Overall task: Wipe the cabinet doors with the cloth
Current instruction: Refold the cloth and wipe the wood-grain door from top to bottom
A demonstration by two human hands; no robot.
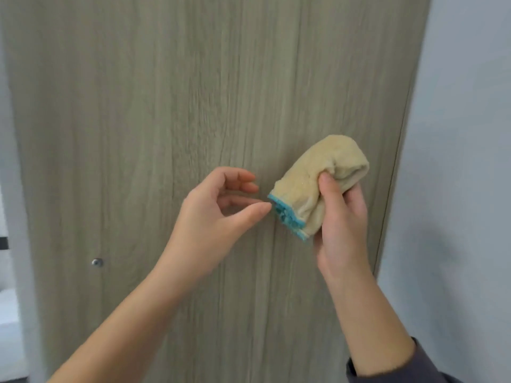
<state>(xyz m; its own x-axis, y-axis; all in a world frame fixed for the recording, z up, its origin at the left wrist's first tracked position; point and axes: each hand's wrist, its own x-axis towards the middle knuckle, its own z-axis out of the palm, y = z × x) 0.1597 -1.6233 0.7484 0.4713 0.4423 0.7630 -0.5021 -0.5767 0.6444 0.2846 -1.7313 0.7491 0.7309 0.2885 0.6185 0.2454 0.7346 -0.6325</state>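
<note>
A tall cabinet with grey-brown wood-grain doors (pixel 171 111) fills the view. My right hand (pixel 341 225) holds a folded beige cloth (pixel 312 175) with a blue edge in front of the right door, thumb pressed on top. My left hand (pixel 218 214) is just left of the cloth, fingers apart and curled, thumb tip almost touching the blue edge. A vertical seam between the doors runs behind the cloth.
A small round metal knob (pixel 97 262) sits low on the left door. A pale wall (pixel 459 161) borders the cabinet on the right. A light gap with a dark edge shows at the far left.
</note>
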